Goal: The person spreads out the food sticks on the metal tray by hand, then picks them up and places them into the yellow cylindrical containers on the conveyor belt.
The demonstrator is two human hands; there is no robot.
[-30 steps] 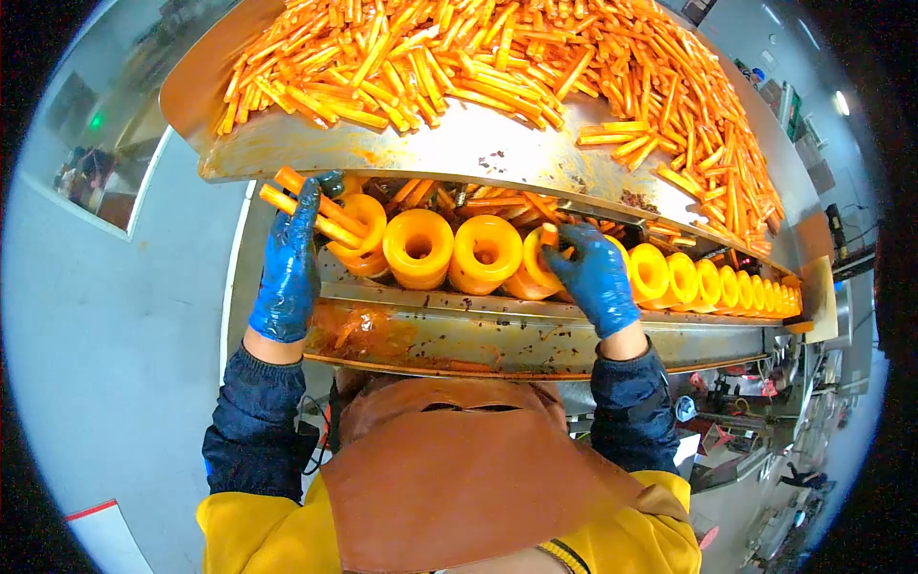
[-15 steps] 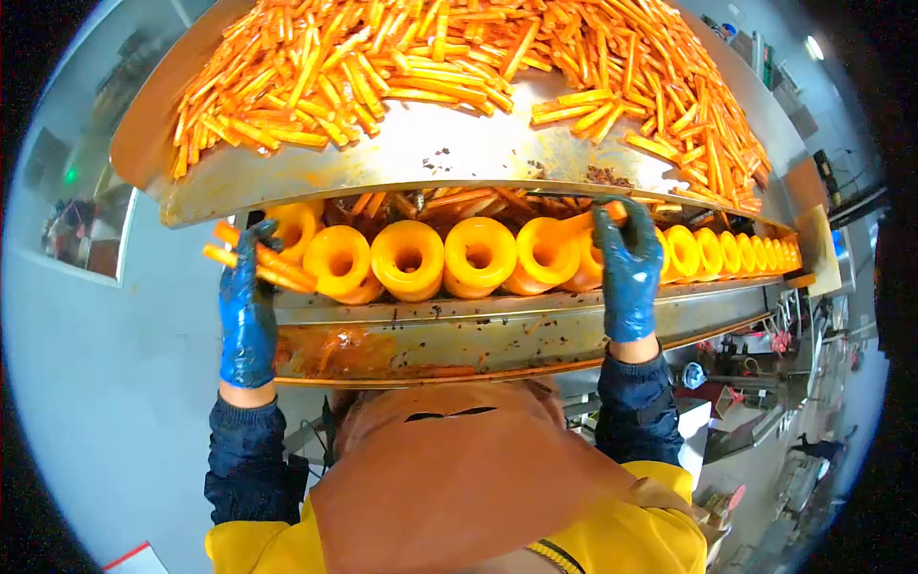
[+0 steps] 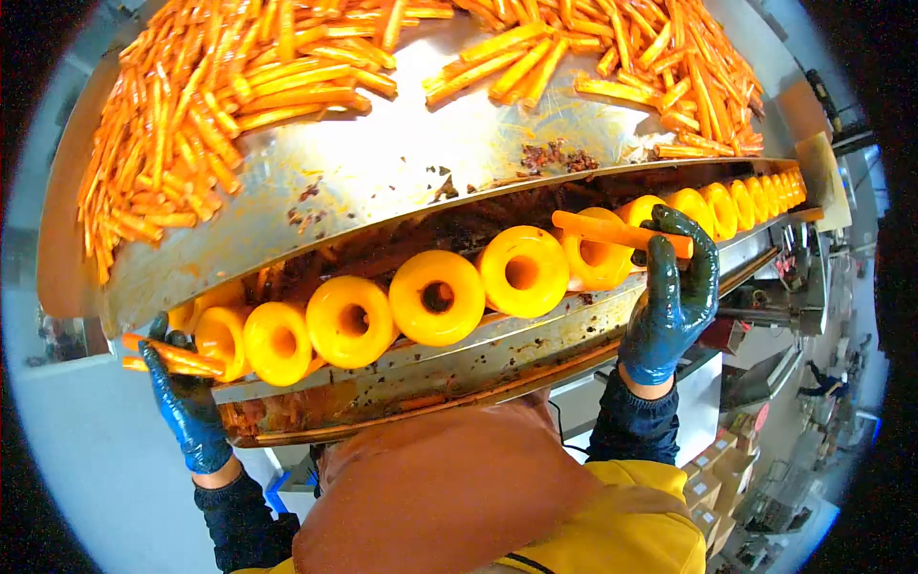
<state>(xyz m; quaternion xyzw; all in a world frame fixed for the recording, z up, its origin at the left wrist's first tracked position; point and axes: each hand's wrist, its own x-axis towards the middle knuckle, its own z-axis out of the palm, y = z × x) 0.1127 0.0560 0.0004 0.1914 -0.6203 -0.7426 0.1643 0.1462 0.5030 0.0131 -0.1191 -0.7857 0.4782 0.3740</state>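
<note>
My left hand (image 3: 187, 411), in a wet blue glove, is at the left end of a row of yellow funnel-like cups (image 3: 437, 298). Its thumb and fingers pinch a couple of orange food sticks (image 3: 182, 357), which lie across the front of the end cups. Farther along to the right, my right hand (image 3: 675, 301), gloved in blue too, grips a single orange stick (image 3: 604, 231) between thumb and fingers. That stick points left, over the mouth of one cup. Dark openings show in the middle of the nearer cups.
Behind the cups slopes a metal tray (image 3: 382, 182) heaped with orange sticks (image 3: 182, 115), with dark crumbs near its lip. A stained metal trough (image 3: 382, 392) runs along the front. Cardboard boxes (image 3: 712, 478) stand on the floor at lower right.
The view has turned and come closer, so the row now slants up to the right. Both hands still hold sticks; the right hand's stick now shows at full length, pointing left.
</note>
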